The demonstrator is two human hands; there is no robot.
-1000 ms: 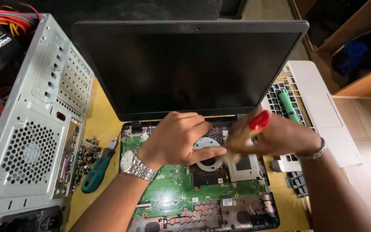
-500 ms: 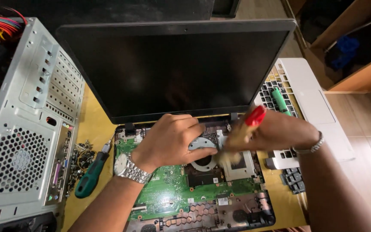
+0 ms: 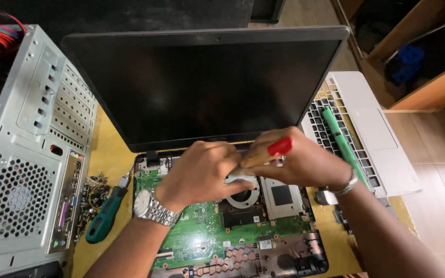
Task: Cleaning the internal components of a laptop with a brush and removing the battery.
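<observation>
Gripping red-tipped tool in right hand, left hand curled bracing over fan; risking slip gouging board.

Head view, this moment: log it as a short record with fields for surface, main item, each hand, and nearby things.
surface: yellow table
main item: opened laptop, green board and fan exposed
left hand: rests over the fan, wristwatch on
right hand: grips red-tipped tool
left of laptop: green-handled screwdriver, metal computer case
right of laptop: detached keyboard cover
</observation>
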